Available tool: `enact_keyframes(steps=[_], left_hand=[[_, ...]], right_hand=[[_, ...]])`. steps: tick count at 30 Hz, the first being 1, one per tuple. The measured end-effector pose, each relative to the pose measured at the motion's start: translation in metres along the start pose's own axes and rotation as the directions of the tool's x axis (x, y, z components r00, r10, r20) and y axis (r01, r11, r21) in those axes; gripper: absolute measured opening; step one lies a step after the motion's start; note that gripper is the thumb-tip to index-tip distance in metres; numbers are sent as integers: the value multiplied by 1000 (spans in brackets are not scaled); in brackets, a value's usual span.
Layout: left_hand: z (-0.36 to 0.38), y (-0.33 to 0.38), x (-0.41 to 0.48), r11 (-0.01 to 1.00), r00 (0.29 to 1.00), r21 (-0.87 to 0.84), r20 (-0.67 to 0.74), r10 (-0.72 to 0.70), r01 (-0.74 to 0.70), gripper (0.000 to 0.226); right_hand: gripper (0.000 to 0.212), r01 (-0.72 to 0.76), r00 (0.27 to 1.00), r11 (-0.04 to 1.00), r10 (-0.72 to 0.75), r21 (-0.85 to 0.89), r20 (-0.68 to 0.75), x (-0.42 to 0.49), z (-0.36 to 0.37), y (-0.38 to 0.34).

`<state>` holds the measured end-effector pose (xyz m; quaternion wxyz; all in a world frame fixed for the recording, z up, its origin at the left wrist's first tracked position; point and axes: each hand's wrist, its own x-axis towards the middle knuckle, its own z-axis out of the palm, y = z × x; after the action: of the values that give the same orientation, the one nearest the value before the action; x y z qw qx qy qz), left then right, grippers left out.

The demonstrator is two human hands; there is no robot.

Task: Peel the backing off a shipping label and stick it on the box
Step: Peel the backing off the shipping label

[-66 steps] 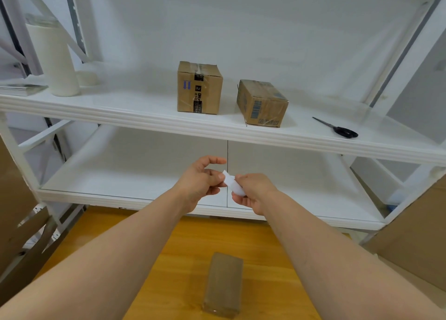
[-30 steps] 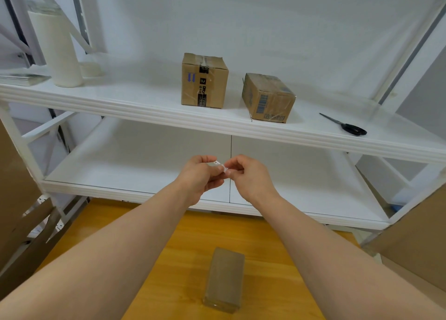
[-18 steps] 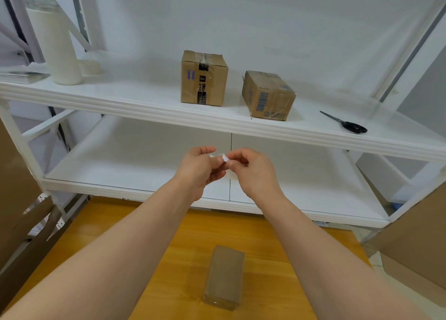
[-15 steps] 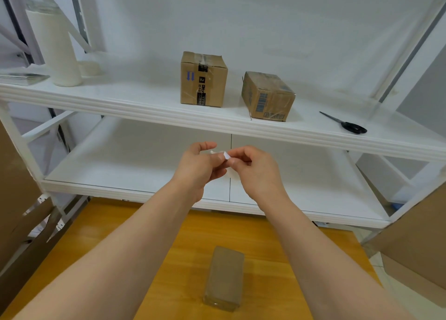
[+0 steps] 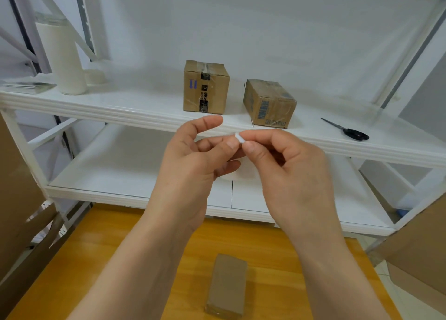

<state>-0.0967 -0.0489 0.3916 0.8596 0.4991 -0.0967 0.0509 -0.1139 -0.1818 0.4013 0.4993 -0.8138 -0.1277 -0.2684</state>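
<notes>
You had both hands up in front of the shelf, your left hand and right hand pinching the small white label between thumb and fingertips, its corner poking up between them. The flat brown box lay near you on the wooden table, below your wrists. Two cardboard boxes sat far back on the shelf, scissors to the right.

This looks like a packing or storage room: white metal shelving carries taped cardboard boxes, scissors and a white roll, with flattened cardboard leaning beside a wooden tabletop.
</notes>
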Motion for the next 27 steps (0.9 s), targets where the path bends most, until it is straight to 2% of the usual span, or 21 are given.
enact_keyframes(steps=[16, 22, 27], left_hand=[[3, 13, -14, 996, 998, 47, 14, 69, -69, 59], [1, 10, -15, 997, 998, 46, -3, 70, -70, 45], [-3, 8, -13, 993, 995, 61, 1, 97, -97, 39]], right_hand=[[16, 23, 1000, 999, -23, -25, -1, -7, -3, -12], [16, 16, 1000, 999, -15, -34, 20, -10, -1, -13], [16, -51, 998, 997, 49, 63, 48, -11, -1, -13]])
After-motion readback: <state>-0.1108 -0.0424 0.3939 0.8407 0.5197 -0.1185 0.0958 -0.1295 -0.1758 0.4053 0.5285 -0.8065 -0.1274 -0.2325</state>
